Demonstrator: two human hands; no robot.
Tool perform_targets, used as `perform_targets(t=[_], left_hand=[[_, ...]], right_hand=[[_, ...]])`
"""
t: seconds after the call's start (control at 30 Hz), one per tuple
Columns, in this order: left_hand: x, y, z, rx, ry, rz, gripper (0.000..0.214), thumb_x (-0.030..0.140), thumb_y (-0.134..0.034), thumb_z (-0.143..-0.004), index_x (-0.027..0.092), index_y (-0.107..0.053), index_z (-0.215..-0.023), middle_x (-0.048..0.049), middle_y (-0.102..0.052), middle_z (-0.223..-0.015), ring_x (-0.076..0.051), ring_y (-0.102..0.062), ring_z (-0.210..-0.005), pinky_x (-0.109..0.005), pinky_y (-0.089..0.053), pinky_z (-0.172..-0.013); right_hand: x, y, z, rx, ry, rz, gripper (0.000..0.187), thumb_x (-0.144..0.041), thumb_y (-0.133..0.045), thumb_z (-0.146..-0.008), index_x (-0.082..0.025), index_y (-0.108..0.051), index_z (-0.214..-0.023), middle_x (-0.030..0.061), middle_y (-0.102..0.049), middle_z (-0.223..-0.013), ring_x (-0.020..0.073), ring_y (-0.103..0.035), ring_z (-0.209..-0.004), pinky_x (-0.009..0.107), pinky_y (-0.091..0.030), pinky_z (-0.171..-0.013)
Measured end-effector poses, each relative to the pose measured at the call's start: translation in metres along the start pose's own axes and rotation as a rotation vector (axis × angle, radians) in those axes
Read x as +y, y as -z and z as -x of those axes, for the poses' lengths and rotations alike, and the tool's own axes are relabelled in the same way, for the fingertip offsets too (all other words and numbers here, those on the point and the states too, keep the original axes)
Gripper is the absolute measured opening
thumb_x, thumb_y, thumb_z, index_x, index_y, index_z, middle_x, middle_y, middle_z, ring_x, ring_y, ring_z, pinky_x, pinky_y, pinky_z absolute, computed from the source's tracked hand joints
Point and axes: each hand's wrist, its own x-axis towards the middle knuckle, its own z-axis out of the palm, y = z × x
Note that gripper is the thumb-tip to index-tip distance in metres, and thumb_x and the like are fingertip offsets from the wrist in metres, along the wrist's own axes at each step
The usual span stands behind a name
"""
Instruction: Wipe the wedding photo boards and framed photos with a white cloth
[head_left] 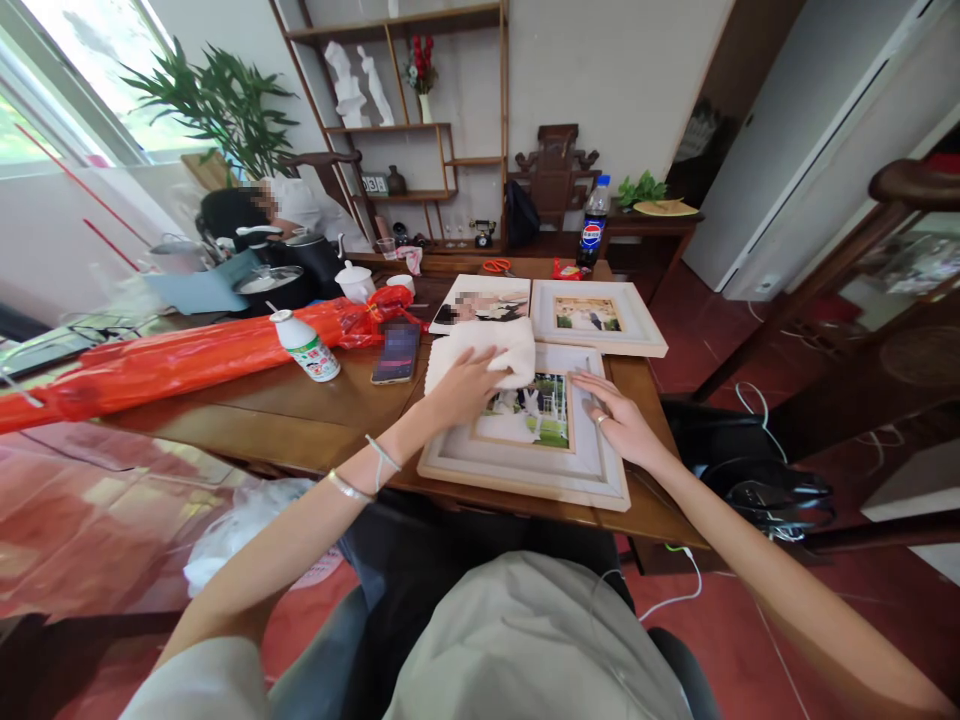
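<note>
A large picture frame (607, 470) with a wide pale border and a photo in its middle lies flat at the table's near edge. My left hand (466, 388) presses a white cloth (517, 345) against the frame's upper left part, its fingers over the cloth. Part of the photo is hidden by the cloth and hand. On the frame's right border rests my right hand (619, 418), fingers stretched out, a ring on one of them. Just beyond are a second white picture frame (637, 315) and, partly behind the cloth, a photo panel (454, 290).
Left of the frames are a phone (396, 352), a white bottle with a straw (306, 345) and a long red plastic-wrapped bundle (187, 352). A cola bottle (592, 225) and orange-handled scissors (496, 266) stand farther back. Another person (232, 215) is at the far left.
</note>
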Motion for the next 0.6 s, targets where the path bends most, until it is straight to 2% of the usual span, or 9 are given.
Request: perform_targets(t=[0.1,0.2,0.27,0.33,0.43,0.6], left_hand=[[0.031,0.016,0.035,-0.078,-0.054,0.05,0.034,0.014,-0.04,-0.095,0.018,-0.054,-0.125,-0.012,-0.051,-0.139,-0.025,-0.035,-0.138,-0.049,-0.031,-0.111],[0.063,0.036,0.077,-0.144,-0.11,0.086,0.032,0.015,-0.042,-0.094,0.021,-0.056,-0.123,-0.0109,-0.047,-0.143,-0.026,-0.034,-0.138,-0.049,-0.032,-0.11],[0.079,0.045,0.097,-0.145,-0.142,0.13,0.029,0.02,-0.046,-0.094,0.024,-0.057,-0.12,-0.0078,-0.042,-0.146,-0.026,-0.033,-0.138,-0.049,-0.032,-0.11],[0.086,0.047,0.107,-0.126,-0.166,0.177,0.028,0.023,-0.047,-0.094,0.026,-0.057,-0.12,-0.0061,-0.041,-0.147,-0.025,-0.032,-0.139,-0.046,-0.032,-0.112],[0.084,0.037,0.098,-0.084,-0.157,0.162,0.031,0.02,-0.047,-0.094,0.022,-0.055,-0.124,-0.0086,-0.044,-0.145,-0.023,-0.03,-0.14,-0.045,-0.03,-0.113],[0.052,0.008,0.05,-0.024,-0.069,-0.002,0.036,0.018,-0.049,-0.092,0.019,-0.053,-0.127,-0.0131,-0.035,-0.15,-0.028,-0.028,-0.141,-0.048,-0.028,-0.113]], right_hand=[[0.0,0.0,0.0,-0.003,0.003,0.001,0.055,-0.007,-0.046,-0.076,-0.029,-0.06,-0.125,0.0012,-0.057,-0.136,0.0216,-0.043,-0.134,0.05,-0.029,-0.116],[-0.001,-0.001,-0.001,-0.012,-0.005,0.004,0.055,-0.007,-0.046,-0.076,-0.028,-0.06,-0.125,0.0015,-0.056,-0.136,0.0217,-0.043,-0.134,0.05,-0.029,-0.116],[-0.001,-0.001,-0.001,-0.013,-0.016,0.003,0.055,-0.007,-0.046,-0.076,-0.029,-0.06,-0.125,0.0011,-0.057,-0.136,0.022,-0.043,-0.134,0.05,-0.029,-0.116],[0.0,-0.001,-0.001,-0.014,-0.016,0.001,0.055,-0.007,-0.047,-0.076,-0.03,-0.061,-0.124,0.0008,-0.057,-0.135,0.0222,-0.043,-0.134,0.05,-0.029,-0.116],[0.002,-0.001,-0.001,-0.012,0.001,0.007,0.055,-0.007,-0.047,-0.075,-0.029,-0.061,-0.124,0.0013,-0.057,-0.136,0.0224,-0.043,-0.134,0.051,-0.028,-0.116],[0.006,-0.001,-0.001,-0.013,0.04,0.019,0.055,-0.009,-0.046,-0.076,-0.028,-0.059,-0.126,0.0019,-0.056,-0.136,0.0222,-0.043,-0.134,0.051,-0.029,-0.115]])
